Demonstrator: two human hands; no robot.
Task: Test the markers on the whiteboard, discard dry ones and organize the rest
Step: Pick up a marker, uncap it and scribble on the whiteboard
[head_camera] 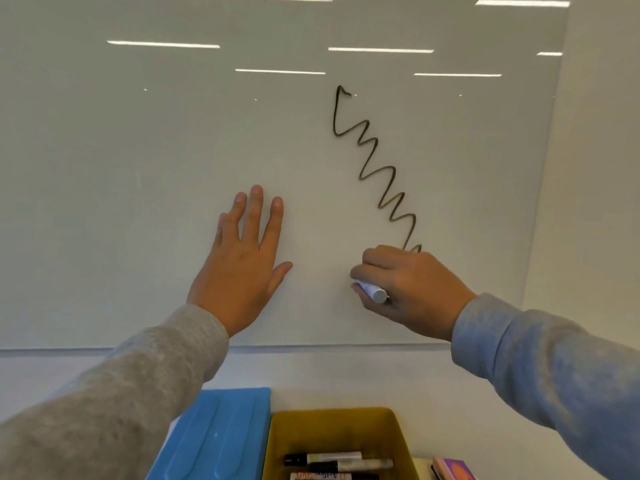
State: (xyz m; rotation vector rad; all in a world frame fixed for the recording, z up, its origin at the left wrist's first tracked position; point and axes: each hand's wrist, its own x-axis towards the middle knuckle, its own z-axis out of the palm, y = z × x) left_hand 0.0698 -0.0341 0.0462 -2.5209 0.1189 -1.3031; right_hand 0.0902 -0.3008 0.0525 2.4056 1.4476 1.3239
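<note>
While right hand grips marker | tail protrudes left | whiteboard

Glossy smooth whiteboard, matt yellow plastic bin, blue plastic tray, knitted grey sleeves

In front of me a pale wall runs up the right side and below. Long ceiling lights glare back as bright white strips, several rows of them.
</note>
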